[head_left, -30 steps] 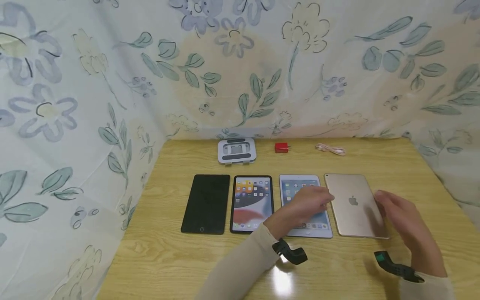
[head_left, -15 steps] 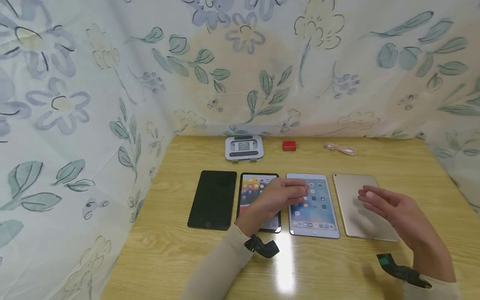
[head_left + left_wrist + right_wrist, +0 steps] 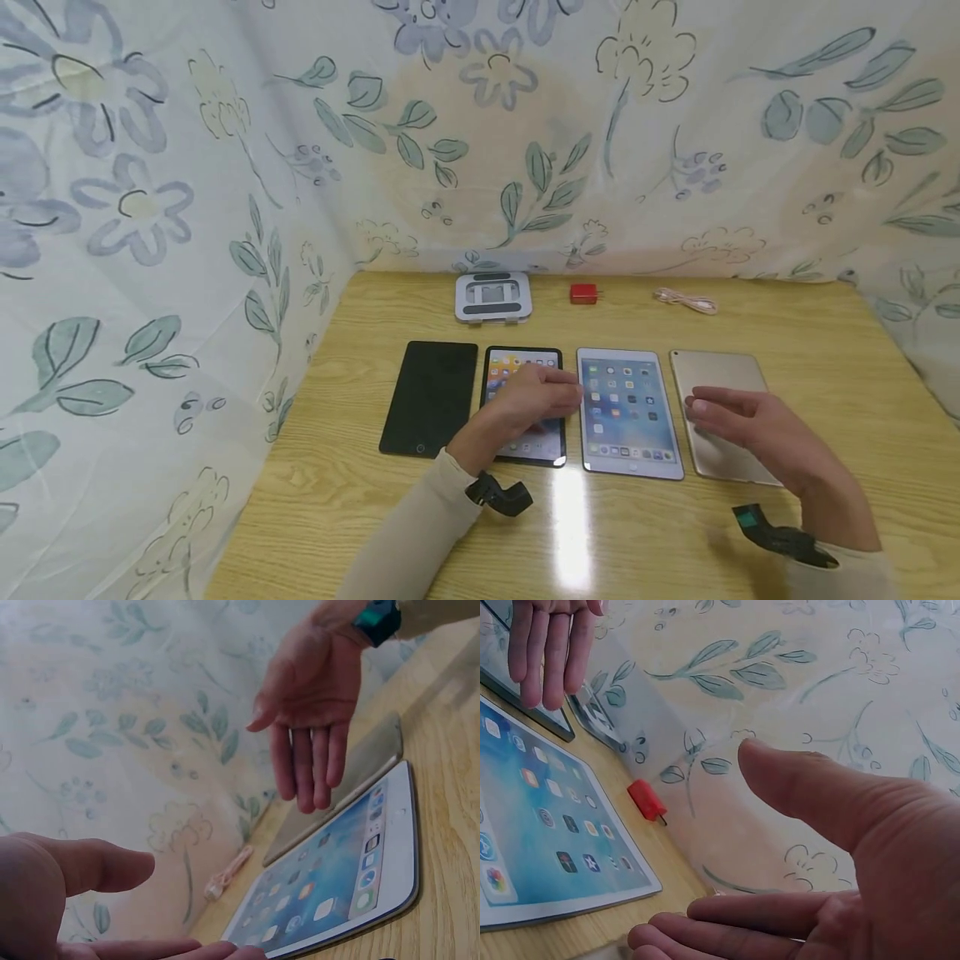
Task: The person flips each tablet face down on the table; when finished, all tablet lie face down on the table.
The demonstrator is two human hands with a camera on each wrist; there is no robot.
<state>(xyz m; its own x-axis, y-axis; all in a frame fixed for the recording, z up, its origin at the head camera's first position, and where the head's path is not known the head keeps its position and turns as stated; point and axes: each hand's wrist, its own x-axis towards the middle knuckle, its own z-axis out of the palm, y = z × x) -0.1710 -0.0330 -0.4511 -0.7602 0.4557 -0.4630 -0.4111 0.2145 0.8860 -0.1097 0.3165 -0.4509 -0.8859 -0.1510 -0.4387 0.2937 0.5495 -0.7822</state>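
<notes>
In the head view a white tablet (image 3: 637, 417) with a lit screen lies between my two hands. My left hand (image 3: 528, 400) hovers over a black-framed tablet (image 3: 543, 447) with a lit screen, fingers straight and holding nothing. Over a gold tablet (image 3: 720, 371), which lies face down, my right hand (image 3: 772, 433) is held with fingers extended and nothing in it. Both wrist views show the thumbs apart from the straight fingers, and the palms face each other. At the left of the row lies a dark tablet (image 3: 429, 396) with its screen off.
Behind the tablets lie a silver folding stand (image 3: 492, 308), a red charger plug (image 3: 583, 293) and a bundled pink cable (image 3: 686, 301). The wooden table (image 3: 322, 500) meets a floral cloth (image 3: 555, 150) at its back edge.
My left hand has moved left, from over the white tablet to over the black-framed one. The right hand has shifted left over the gold tablet. The head view has turned slightly left.
</notes>
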